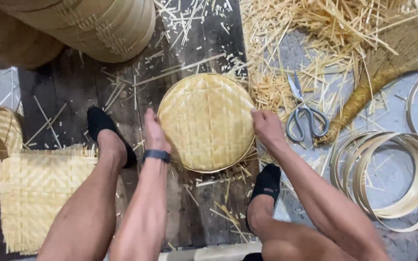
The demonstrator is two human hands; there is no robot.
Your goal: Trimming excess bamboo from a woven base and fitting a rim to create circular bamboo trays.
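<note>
Two hands grip one round woven tray (pixel 206 122) on the floor boards: left hand (pixel 154 131) and right hand (pixel 267 126) clasp opposite rims. Likely step: rim shaping. Scissors (pixel 306 116) lie beyond, right, among straw.

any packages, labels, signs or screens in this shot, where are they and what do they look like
No packages, labels or signs in view.
Wristband: on the left wrist, a dark band that may carry a small screen; no display can be made out.
Otherwise both hands, left hand and right hand, grip a round, pale yellow woven bamboo tray.
</note>
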